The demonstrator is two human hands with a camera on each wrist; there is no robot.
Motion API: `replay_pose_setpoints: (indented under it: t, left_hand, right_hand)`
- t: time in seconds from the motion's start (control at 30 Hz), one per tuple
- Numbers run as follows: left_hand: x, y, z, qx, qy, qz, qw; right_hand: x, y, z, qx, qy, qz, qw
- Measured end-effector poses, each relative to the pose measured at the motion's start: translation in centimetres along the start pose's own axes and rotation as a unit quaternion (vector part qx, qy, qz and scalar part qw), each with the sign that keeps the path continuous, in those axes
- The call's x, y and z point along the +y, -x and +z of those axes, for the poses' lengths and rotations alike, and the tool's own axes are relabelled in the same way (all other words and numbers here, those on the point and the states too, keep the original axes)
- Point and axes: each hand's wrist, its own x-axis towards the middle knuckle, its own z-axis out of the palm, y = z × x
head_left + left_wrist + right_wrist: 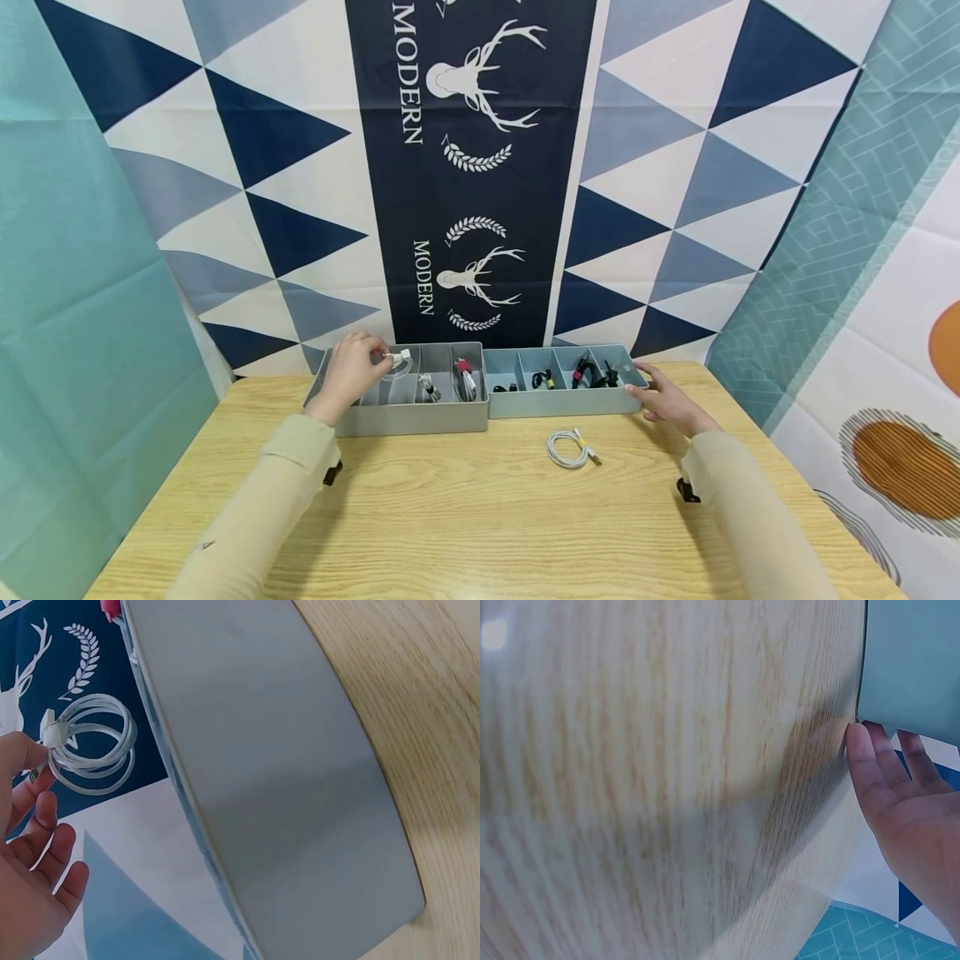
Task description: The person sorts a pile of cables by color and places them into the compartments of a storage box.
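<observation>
A coiled white cable is pinched between the thumb and forefinger of my left hand, just above the grey divided box. In the left wrist view the other fingers of that hand are spread and hold nothing. My right hand rests against the right end of the blue divided box. In the right wrist view its fingers are extended and touch the box's end. Another coiled white cable with a yellow tie lies on the table in front of the blue box.
Compartments of the grey box hold a white cable and a cable bundle with a red tie. Black cables lie in the blue box. Both boxes stand end to end at the back of the wooden table, against a patterned cloth.
</observation>
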Motion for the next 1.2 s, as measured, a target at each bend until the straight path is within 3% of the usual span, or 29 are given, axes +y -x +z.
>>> replay_pose_setpoints:
  t: [0.3, 0.57, 0.97, 1.2]
  left_hand:
    - [-0.5, -0.1, 1.2, 0.023, -0.010, -0.006, 0.9997]
    - [-0.6, 0.1, 2.1, 0.025, -0.018, -0.034, 0.9989]
    - [-1.4, 0.2, 3.5, 0.034, -0.017, -0.020, 0.9991]
    - [-2.0, 0.2, 4.4, 0.014, -0.026, -0.011, 0.9995]
  right_hand:
    - [0.0, -0.1, 0.0, -0.001, 0.001, 0.004, 1.0000]
    - [-0.2, 0.1, 0.0, 0.002, 0.008, 0.006, 0.9999]
    - [-0.1, -0.1, 0.0, 0.000, -0.005, 0.008, 1.0000]
    - [-0.1, -0.1, 0.1, 0.000, -0.001, 0.011, 0.9999]
